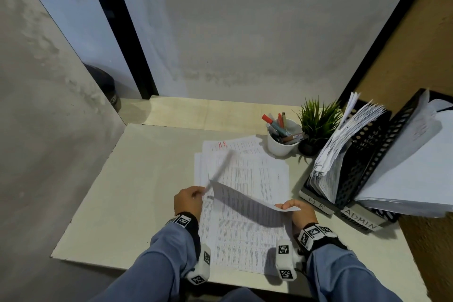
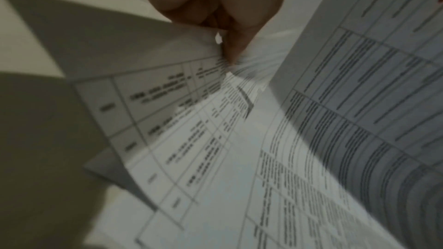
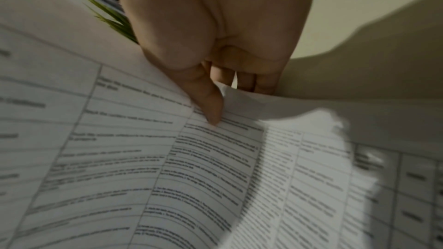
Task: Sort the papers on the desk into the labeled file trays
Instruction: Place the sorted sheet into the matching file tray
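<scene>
A pile of printed papers [image 1: 245, 238] lies on the desk before me, and a sheet marked "H.R" in red [image 1: 223, 145] peeks out at its far end. My right hand [image 1: 291, 207] pinches the corner of a lifted sheet [image 1: 247, 203], thumb on top [image 3: 210, 105]. My left hand [image 1: 199, 193] pinches a blurred paper edge [image 1: 220, 169] between its fingertips [image 2: 230, 50]. I cannot tell whether both hands hold one sheet. At the right stand two black mesh trays stuffed with papers, labeled HR [image 1: 316, 201] and ADMIN [image 1: 360, 221].
A white cup of pens [image 1: 282, 144] and a small potted plant [image 1: 317, 125] stand behind the pile, left of the trays. A grey wall closes the back and left. The pale desk top [image 1: 134, 191] stretches left of the papers to its front edge.
</scene>
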The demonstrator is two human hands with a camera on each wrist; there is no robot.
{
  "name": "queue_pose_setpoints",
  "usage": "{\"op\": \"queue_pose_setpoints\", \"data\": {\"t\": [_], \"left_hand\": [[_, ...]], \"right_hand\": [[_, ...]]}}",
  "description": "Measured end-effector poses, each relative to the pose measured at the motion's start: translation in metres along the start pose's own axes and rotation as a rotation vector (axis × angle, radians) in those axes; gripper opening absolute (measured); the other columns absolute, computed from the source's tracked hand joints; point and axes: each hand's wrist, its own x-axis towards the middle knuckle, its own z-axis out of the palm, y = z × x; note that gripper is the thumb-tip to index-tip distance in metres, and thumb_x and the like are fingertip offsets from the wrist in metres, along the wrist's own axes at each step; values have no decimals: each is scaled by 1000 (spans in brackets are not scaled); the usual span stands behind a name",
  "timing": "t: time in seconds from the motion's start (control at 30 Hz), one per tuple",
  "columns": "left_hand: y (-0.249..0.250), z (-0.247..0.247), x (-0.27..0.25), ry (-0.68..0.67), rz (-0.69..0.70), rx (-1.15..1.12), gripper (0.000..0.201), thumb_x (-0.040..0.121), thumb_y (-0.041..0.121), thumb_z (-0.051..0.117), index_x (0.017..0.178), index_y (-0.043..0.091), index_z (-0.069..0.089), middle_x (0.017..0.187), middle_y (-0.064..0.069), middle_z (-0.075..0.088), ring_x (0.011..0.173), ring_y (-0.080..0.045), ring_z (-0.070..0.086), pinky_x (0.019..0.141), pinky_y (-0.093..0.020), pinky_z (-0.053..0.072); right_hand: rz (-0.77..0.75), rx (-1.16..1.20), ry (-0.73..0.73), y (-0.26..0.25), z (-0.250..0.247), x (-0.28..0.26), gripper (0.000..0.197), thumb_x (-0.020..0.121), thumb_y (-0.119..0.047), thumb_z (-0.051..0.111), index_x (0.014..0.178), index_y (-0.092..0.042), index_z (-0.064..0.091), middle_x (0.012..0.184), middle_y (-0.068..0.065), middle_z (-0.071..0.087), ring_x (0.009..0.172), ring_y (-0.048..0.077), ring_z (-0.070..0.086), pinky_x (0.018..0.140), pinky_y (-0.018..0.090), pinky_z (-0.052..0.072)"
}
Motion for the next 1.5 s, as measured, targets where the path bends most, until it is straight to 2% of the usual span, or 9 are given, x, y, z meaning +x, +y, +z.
{"op": "queue_pose_setpoints", "data": {"t": [0.13,0.37,0.5,0.6,0.7,0.83,0.97,1.13,1.5], "left_hand": [[-2,1,-6,62,-94,-220,39,79,-10,47,58,16,67,95,-2,66,94,-24,61,78,-22,44],[13,8,-11,-203,-395,-568,43,68,-16,41,34,8,53,77,-17,67,74,-33,58,77,-37,49],[22,8,-18,-295,-396,-492,22,78,22,54,60,10,57,64,-8,54,63,-28,48,63,-32,43],[26,9,-20,-459,-385,-667,56,88,63,41,109,19,68,105,-6,71,99,-30,65,94,-44,48],[47,3,-29,-393,-204,-602,39,84,47,63,113,21,62,123,1,63,110,-19,61,104,-40,43],[82,-11,-40,-239,18,-631,19,83,3,67,93,19,66,93,-2,73,77,-6,71,65,-22,56],[94,-21,-42,-171,126,-590,20,81,6,70,96,20,65,88,9,69,78,-4,68,59,-14,53],[60,-7,-50,-313,106,-288,29,85,19,67,113,19,61,106,2,68,97,-13,65,74,-17,51],[199,-21,-103,-323,721,-311,36,88,29,55,57,10,50,48,7,42,47,-3,41,47,-17,32]], "right_hand": [[-14,-117,54,-8,1,-3,47,77,10,60,43,-23,59,69,7,62,69,20,57,70,23,52],[51,-18,78,-9,6,-2,26,69,11,57,57,-12,57,66,10,58,69,22,53,65,30,43],[45,129,14,-18,9,-14,27,69,24,49,68,-2,53,62,11,53,64,24,50,59,30,42],[-28,122,-23,-33,14,-26,19,76,16,55,73,-2,60,77,15,61,73,29,59,66,31,48],[-181,161,-42,-59,19,-50,11,82,11,57,90,9,65,82,26,65,80,39,64,60,19,54],[-510,148,-26,-97,20,-77,15,86,7,57,94,-1,66,76,-1,66,73,12,64,54,6,48],[-627,165,-8,-102,22,-82,17,83,8,59,89,-6,66,80,-4,67,68,-6,65,57,8,50],[-432,83,-53,-66,30,-79,23,84,7,57,79,-15,62,80,3,65,89,26,66,57,13,53],[-885,3,343,-160,-89,-120,28,86,-3,59,107,-20,62,99,-6,66,91,5,62,78,13,50]]}}
